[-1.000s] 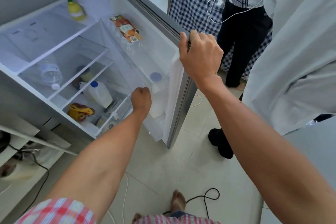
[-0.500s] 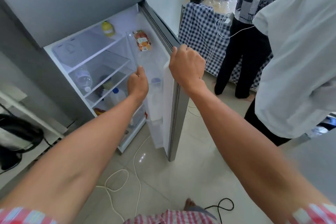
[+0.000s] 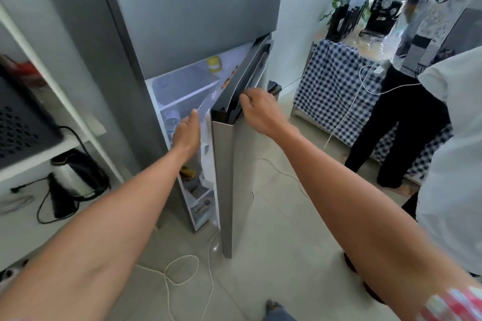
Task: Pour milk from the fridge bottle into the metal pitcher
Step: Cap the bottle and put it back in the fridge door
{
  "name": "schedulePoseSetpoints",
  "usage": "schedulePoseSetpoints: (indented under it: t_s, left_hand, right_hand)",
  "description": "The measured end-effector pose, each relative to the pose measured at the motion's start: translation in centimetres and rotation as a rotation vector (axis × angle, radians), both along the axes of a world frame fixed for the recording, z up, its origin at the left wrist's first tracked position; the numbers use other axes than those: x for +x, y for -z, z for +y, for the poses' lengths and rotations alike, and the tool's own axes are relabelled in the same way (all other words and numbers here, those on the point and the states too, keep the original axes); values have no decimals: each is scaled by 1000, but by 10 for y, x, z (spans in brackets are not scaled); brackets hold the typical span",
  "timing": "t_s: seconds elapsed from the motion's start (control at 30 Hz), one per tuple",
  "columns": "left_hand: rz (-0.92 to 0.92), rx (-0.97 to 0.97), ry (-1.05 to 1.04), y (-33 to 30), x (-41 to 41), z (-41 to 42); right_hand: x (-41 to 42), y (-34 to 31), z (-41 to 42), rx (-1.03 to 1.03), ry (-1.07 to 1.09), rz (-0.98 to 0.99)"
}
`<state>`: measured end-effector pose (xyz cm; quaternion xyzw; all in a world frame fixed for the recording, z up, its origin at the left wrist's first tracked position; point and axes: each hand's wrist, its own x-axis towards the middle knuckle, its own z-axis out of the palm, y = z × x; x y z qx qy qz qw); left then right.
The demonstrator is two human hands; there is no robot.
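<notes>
Two bare forearms reach forward toward a tall grey metal fridge [image 3: 187,2] whose lower door [image 3: 240,159] stands partly ajar. Far to the left of the left hand, a white shelf unit [image 3: 65,109] carries a dark perforated appliance [image 3: 18,122], and below it a steel-and-black electric kettle [image 3: 70,177] sits with its black cord looped beside it. The left hand [image 3: 186,133] is inside the gap between the cabinet and the door, palm turned toward the door's inner side, fingers held straight and close together, gripping nothing that can be seen. Just beyond its fingertips lies a clear plastic bottle [image 3: 172,117] on a glass shelf, and up past that a small yellow-capped jar [image 3: 214,64] stands on the top shelf. Beneath the wrist, a yellow packet [image 3: 189,171] shows in the lower compartment. The milk bottle cannot be made out from this angle, and the metal pitcher is not in view. A thin white cord [image 3: 180,271] curls on the pale tiled floor below the left forearm. The right hand [image 3: 260,109] curls over the dark top edge of the door, fingers bent and clamped on it. To the right of that hand stands a table draped in blue-and-white checked cloth [image 3: 336,83], then a standing person in black trousers [image 3: 396,122], and nearest the right edge another person in a white shirt [image 3: 453,154].
</notes>
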<state>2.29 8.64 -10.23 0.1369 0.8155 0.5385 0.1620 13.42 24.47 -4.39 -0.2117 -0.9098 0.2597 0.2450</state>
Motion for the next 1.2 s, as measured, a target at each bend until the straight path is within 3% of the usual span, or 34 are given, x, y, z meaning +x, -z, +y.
schedulePoseSetpoints:
  t_s: [0.13,0.27,0.4,0.53,0.83,1.2]
  left_hand:
    - [20,-25,-51,-10,-17,-18]
    - [81,-7,-277,-15,-22,-24]
    - [205,115,-497,-22,-13,-23]
    - [336,166,-548,-28,1,-11]
    - [179,79,-569,-21,13,31]
    - [2,221,-567,-45,-24,32]
  right_hand:
    - [-27,22,22,183,-184,-41]
    - [-50,43,29,356,-266,76]
    - [-76,56,26,382,-305,114]
    - [-91,58,26,370,-384,107]
    - [-117,64,28,425,-521,-83]
    - [-145,46,23,432,-550,-248]
